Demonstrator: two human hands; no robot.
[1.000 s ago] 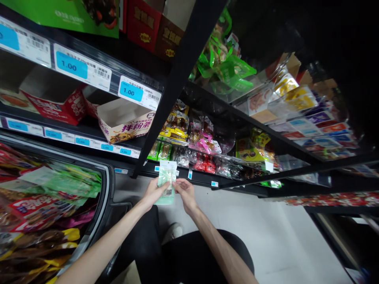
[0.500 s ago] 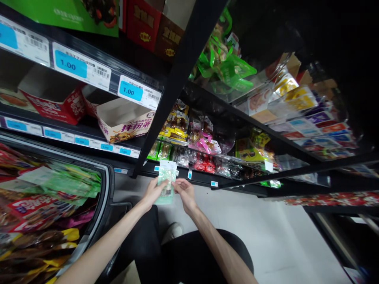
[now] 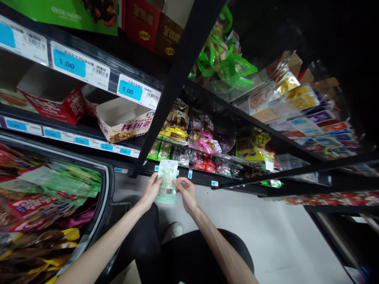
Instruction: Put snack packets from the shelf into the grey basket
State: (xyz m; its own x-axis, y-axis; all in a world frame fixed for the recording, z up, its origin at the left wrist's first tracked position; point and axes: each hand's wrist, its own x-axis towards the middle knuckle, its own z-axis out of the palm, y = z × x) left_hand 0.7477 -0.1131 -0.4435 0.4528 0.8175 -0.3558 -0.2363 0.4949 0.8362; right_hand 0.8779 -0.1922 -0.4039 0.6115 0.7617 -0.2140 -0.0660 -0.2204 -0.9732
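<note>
A pale green snack packet (image 3: 167,182) with a hang hole at its top and a barcode low on its face is held upright between my two hands. My left hand (image 3: 151,190) pinches its left edge, thumb on the front. On the other side, my right hand (image 3: 186,192) grips the right edge between thumb and fingers. Just behind the packet is the bottom shelf, with green packets (image 3: 164,150) and red packets (image 3: 205,163) lying on it.
At left stands a bin (image 3: 107,185) of bagged snacks. A slanting black shelf post (image 3: 174,85) divides the racks. An open carton (image 3: 126,120) sits on the left shelf above price tags. Grey floor (image 3: 266,232) lies to the right; a white shoe (image 3: 172,232) shows below.
My left thumb has slid left off the packet's middle to its edge, uncovering more of the front and barcode. The packet has barely shifted.
</note>
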